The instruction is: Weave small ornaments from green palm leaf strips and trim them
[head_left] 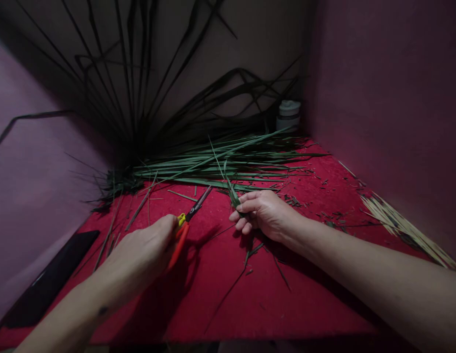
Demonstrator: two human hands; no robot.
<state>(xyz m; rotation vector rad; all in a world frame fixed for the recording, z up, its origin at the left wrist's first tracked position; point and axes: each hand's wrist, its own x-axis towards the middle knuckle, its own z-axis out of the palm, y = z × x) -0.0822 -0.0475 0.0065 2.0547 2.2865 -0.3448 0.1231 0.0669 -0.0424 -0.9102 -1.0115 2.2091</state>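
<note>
My left hand (154, 245) is closed around the handles of a pair of scissors (182, 230) with orange and yellow grips. Their dark blades point up and to the right, and they look closed or nearly so. A green leaf piece (233, 195), folded or woven at its lower end, is pinched in my right hand (259, 211). From it a thin tip rises toward the leaf pile. The scissor tips are apart from this piece, to its left. Long green leaf strips (213, 162) lie in a heap just beyond both hands.
Dark palm fronds (139, 98) fan up against the back wall. A white lidded container (288, 115) stands in the back right corner. Pale thin sticks (404, 225) lie along the right wall, a black flat object (55, 279) at left. Leaf scraps litter the red cloth (287, 314).
</note>
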